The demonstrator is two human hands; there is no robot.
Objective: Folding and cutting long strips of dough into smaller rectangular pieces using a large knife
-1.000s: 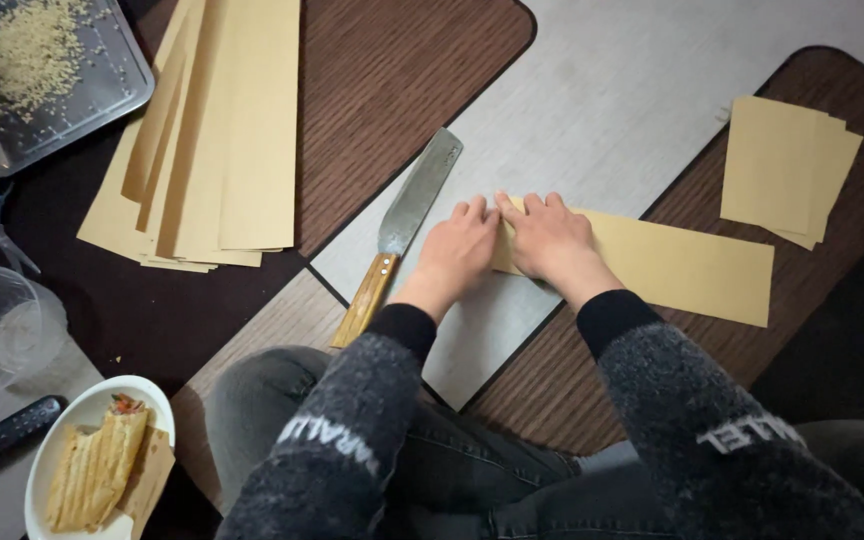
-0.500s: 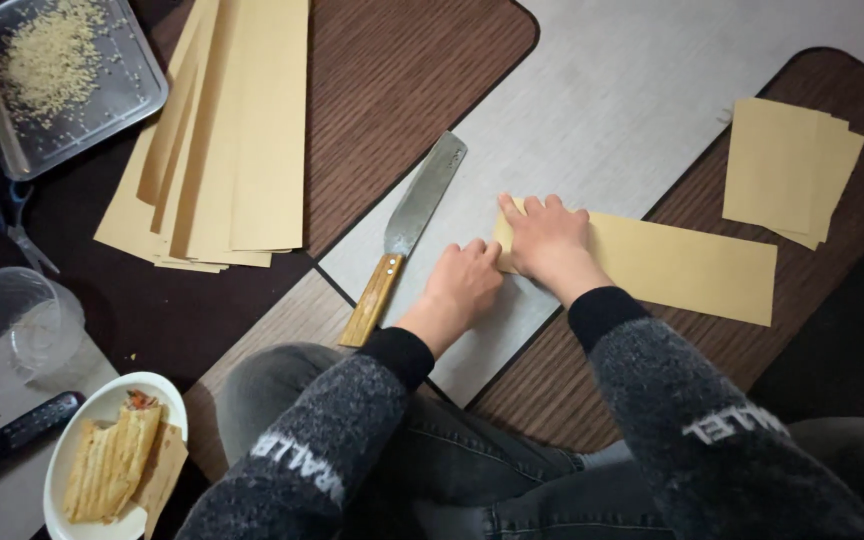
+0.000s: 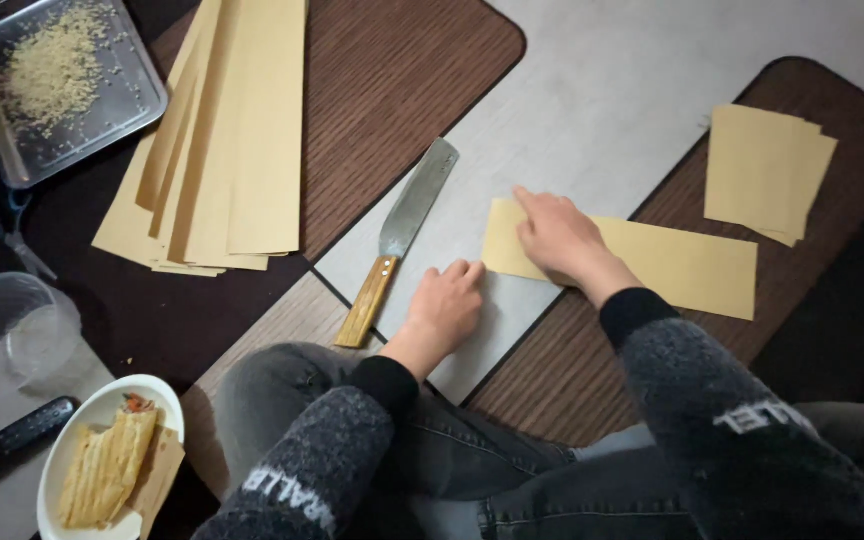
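Observation:
My right hand (image 3: 558, 238) lies flat on the left end of a long tan sheet (image 3: 672, 262) that spans the grey board (image 3: 592, 110) and the brown mat. My left hand (image 3: 445, 308) rests on the board just left of that sheet, fingers loosely curled, holding nothing. A broad-bladed knife with a wooden handle (image 3: 398, 240) lies on the board a short way left of my left hand, handle toward me.
A stack of long tan sheets (image 3: 222, 140) lies at upper left, a small pile of cut squares (image 3: 764, 170) at upper right. A metal tray of crumbs (image 3: 62, 85), scissors (image 3: 7, 230), a clear cup (image 3: 7, 335), a remote (image 3: 7, 440) and a plate of rolls (image 3: 102, 465) sit left.
My left hand has come off the sheet and drawn back toward me and the knife handle. My right hand stays pressed on the sheet's left end.

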